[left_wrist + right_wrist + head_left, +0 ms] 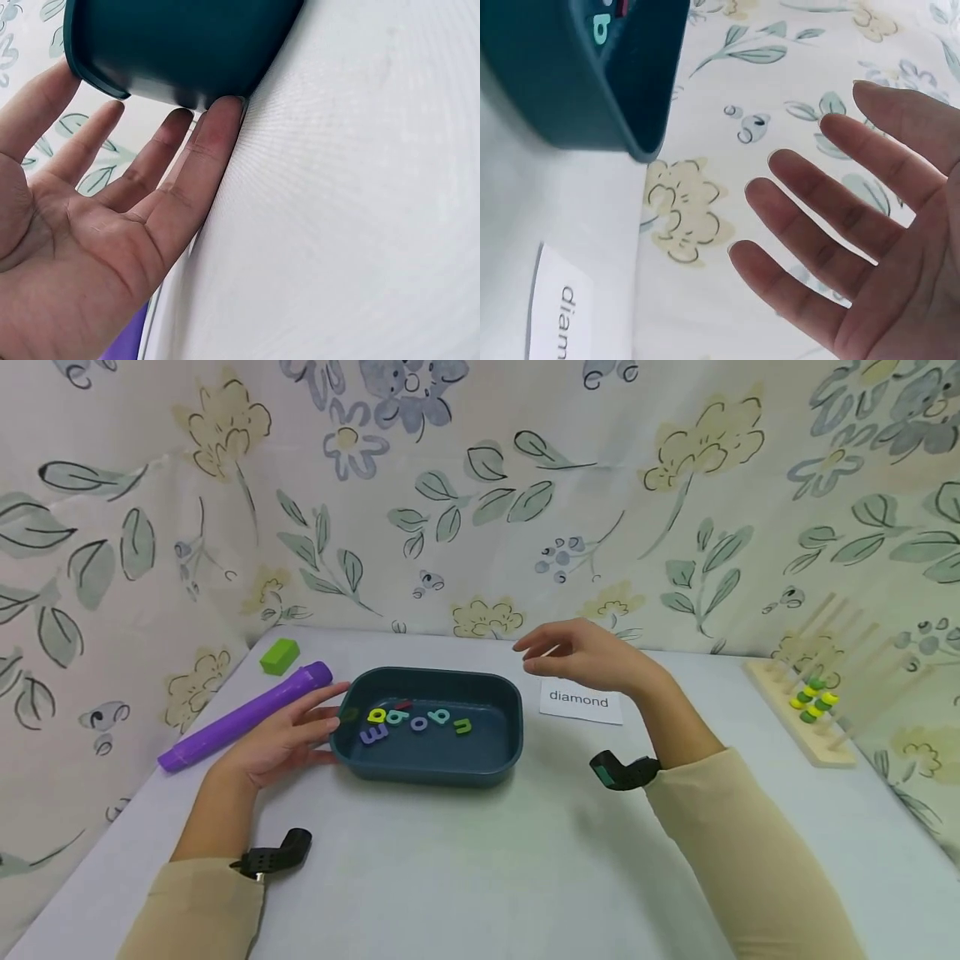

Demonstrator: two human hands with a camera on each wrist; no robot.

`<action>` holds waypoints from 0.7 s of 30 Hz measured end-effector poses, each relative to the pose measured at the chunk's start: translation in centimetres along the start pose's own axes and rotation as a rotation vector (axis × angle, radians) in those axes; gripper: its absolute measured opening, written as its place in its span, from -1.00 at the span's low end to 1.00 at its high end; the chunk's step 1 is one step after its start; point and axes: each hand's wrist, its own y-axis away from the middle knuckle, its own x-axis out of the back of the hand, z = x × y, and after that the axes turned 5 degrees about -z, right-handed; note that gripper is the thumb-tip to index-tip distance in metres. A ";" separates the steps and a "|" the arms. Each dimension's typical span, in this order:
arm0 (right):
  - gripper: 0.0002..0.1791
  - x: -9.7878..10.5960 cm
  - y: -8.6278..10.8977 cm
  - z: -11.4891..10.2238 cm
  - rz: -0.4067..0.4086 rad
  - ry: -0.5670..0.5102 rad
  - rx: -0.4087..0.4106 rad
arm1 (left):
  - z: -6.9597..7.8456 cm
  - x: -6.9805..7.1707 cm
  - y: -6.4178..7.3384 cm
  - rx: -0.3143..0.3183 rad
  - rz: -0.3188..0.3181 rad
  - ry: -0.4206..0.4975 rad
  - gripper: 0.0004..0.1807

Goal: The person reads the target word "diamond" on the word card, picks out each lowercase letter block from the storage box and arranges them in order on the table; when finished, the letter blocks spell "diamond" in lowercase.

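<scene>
A dark teal tray [427,768] stands on the white table with several small coloured plastic letters in it, among them a purple m [373,734], a yellow letter [377,716] and a green n [462,727]. My left hand [288,735] touches the tray's left end with extended fingers; in the left wrist view the fingertips [225,112] meet its lower wall. Raised in the air beyond the tray's right end is my right hand [573,652], its fingers loosely bent and holding nothing. A white card [581,703] printed "diamond" lies below that hand.
A purple tube [243,718] lies slantwise at the left, with a green block [280,657] behind it. On the right edge stands a wooden peg board [802,718] with green and yellow beads on its pegs. A flowered cloth [480,510] hangs behind the table.
</scene>
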 end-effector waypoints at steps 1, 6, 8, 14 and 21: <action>-0.61 0.0 -0.3 -0.2 -0.004 -0.002 0.007 | 0.0 0.0 0.0 -0.001 0.000 0.003 -0.28; -0.60 -0.2 -1.8 -1.4 -0.019 -0.015 0.033 | 0.1 0.0 0.0 -0.004 -0.001 0.012 -0.29; -0.58 -0.2 -2.5 -1.7 -0.031 -0.024 0.037 | 0.1 0.0 0.1 -0.002 0.001 0.015 -0.29; -0.54 -0.6 -4.5 -2.3 -0.099 -0.042 0.025 | 0.1 0.1 0.1 0.000 0.010 0.017 -0.29; -0.56 -1.5 -6.8 -2.3 -0.139 -0.041 -0.010 | 0.2 0.0 -0.1 -0.004 0.024 -0.018 -0.29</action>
